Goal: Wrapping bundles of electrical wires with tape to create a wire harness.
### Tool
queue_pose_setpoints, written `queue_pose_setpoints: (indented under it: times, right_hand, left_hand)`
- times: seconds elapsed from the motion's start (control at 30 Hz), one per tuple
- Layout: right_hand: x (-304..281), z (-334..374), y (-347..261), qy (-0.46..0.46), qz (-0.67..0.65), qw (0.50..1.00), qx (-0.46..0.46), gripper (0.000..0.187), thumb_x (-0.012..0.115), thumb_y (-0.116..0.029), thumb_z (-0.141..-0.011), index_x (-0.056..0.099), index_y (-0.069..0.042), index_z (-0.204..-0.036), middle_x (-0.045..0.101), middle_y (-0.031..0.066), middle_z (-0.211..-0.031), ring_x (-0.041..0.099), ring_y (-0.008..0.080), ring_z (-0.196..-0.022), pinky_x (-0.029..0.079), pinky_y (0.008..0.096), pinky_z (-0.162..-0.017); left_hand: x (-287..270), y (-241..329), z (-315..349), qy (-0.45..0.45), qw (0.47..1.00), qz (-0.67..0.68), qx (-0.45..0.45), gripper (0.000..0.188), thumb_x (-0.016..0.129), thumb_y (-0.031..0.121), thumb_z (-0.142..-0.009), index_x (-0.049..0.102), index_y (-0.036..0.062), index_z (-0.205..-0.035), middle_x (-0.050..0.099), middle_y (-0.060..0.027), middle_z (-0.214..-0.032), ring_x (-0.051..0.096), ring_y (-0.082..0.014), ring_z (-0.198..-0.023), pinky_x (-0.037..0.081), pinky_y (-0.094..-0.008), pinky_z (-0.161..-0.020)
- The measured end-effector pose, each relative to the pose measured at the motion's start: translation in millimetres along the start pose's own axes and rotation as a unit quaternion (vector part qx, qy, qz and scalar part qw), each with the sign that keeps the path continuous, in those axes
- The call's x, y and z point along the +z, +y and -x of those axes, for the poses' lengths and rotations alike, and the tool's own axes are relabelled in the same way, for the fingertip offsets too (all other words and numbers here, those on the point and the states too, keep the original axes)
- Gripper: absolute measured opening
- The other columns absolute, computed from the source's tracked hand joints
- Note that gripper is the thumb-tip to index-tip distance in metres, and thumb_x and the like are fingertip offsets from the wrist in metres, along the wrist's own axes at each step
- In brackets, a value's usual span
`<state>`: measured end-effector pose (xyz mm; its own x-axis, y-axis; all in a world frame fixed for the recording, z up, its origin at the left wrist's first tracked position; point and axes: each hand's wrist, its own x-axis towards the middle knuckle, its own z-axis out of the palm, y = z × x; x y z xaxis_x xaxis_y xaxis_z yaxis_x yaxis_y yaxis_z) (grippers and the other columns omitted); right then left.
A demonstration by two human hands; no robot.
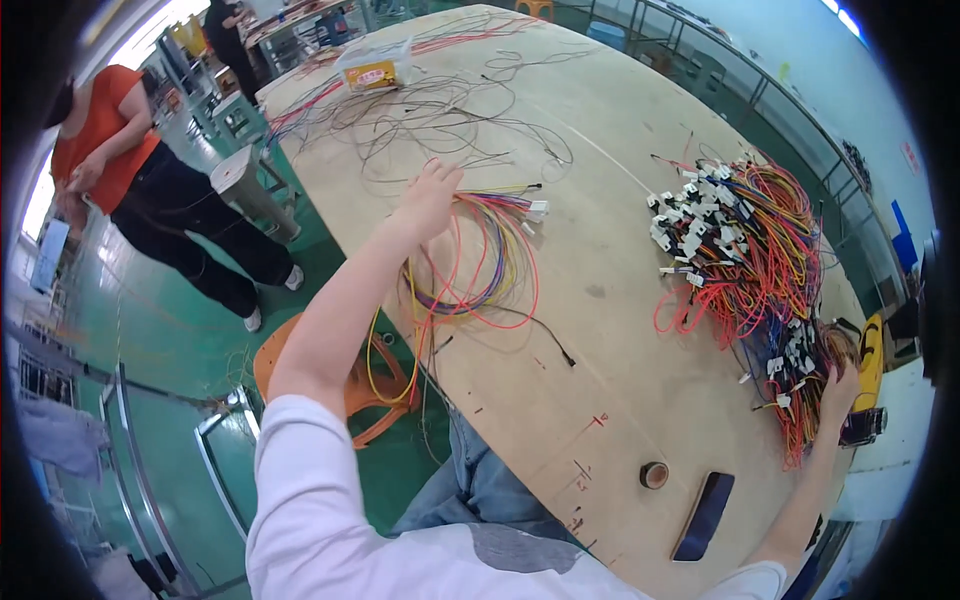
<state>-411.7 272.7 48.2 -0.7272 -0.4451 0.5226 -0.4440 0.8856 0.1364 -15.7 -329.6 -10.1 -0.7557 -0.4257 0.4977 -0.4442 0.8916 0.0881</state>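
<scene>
White short-sleeved T-shirt [420, 560], left sleeve [308, 470] creased near the elbow, rounded grey patch [522, 549] (print or fabric, hard to tell) across the shirt front, faded blue jeans [480, 482], forearms [345, 285] bare, left hand [430, 203] and right hand [840, 393] ungloved.

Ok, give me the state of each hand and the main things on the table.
Left hand: at the coloured wire bundle, grip unclear.
Right hand: at the near end of the wire pile, grip unclear.
Coloured wire bundle: loosely looped, partly over the table edge.
Wire pile: heaped, tangled.
Thin dark wires: spread loose.
Plastic box: upright.
Phone: flat, dark face up.
Tape roll: flat.
</scene>
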Motion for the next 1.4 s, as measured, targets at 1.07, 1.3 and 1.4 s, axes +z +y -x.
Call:
queue_pose_setpoints:
  times: [1.07,1.3,1.4]
  right_hand:
    - [-189.7,238.1,-189.4,-0.175,-0.424,0.886,-0.067,0.030,0.061,0.000,-0.068,0.052,-0.002,-0.096,0.049,0.0130,-0.107,0.045,0.0308,-0.105,0.036,0.0366,-0.089]
    - [-159.3,279.1,-197.9,-0.230,-0.411,0.882,-0.008,0.028,0.063,-0.004,-0.069,0.054,-0.003,-0.096,0.050,0.0127,-0.107,0.048,0.0288,-0.100,0.040,0.0350,-0.084]
    - [-137.5,275.1,-217.8,-0.196,-0.418,0.887,0.025,0.028,0.062,-0.005,-0.069,0.054,-0.004,-0.096,0.048,0.0129,-0.109,0.048,0.0299,-0.099,0.039,0.0369,-0.085]
  left_hand:
    - [-141.9,232.8,86.4,-0.114,0.970,-0.031,0.212,0.026,0.052,0.009,-0.071,0.047,0.0040,-0.096,0.056,-0.0136,-0.072,0.057,-0.0273,-0.061,0.045,-0.0359,-0.048]
    - [-92.8,235.1,207.3,-0.286,0.942,0.157,0.076,0.029,0.060,0.009,-0.065,0.049,0.0017,-0.091,0.050,-0.0138,-0.085,0.048,-0.0307,-0.087,0.037,-0.0396,-0.078]
    - [-97.0,242.5,210.0,-0.302,0.937,0.158,0.075,0.038,0.065,0.013,-0.064,0.049,0.0018,-0.097,0.048,-0.0135,-0.091,0.046,-0.0308,-0.089,0.036,-0.0392,-0.081]
